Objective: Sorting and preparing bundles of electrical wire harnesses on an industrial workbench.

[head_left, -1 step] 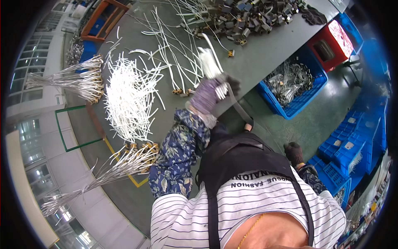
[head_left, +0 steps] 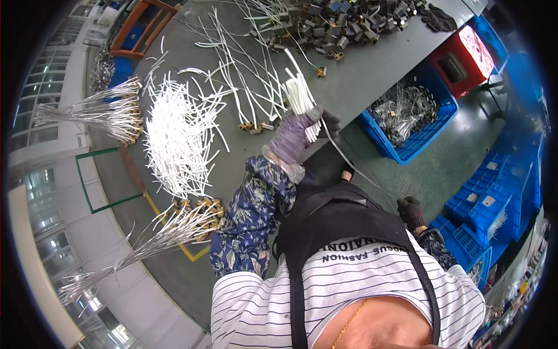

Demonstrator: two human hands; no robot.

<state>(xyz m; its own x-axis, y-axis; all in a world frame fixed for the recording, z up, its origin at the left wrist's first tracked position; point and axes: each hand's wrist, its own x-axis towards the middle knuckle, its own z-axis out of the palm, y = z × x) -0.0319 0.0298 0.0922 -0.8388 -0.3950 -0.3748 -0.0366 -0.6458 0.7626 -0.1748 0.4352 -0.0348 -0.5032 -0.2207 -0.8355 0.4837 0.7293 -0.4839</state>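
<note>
My left hand (head_left: 292, 135), in a purple-grey glove, is closed around a bundle of short white tubes (head_left: 299, 93) above the near edge of the table. From this hand a thin pale strand (head_left: 347, 162) runs slanting down to my right hand (head_left: 411, 213). That hand wears a dark glove, sits low at my right side, and has its fingers curled closed at the strand's end. Left of the bundle, a big loose heap of white tubes (head_left: 181, 139) covers part of the table. Several wires with small brass-coloured ends (head_left: 249, 125) lie just beyond my left hand.
Tied bundles of wires lie at the left (head_left: 110, 110) and near left (head_left: 157, 238). Metal-cased parts (head_left: 343, 26) are piled at the far side. On the right stand a blue crate (head_left: 401, 158) of wires, a red box (head_left: 465, 64) and stacked blue crates (head_left: 476, 203).
The strand, a blurred band before, now shows as a thin line reaching toward my right hand. The white bundle in my left hand looks sharper and slightly shifted.
</note>
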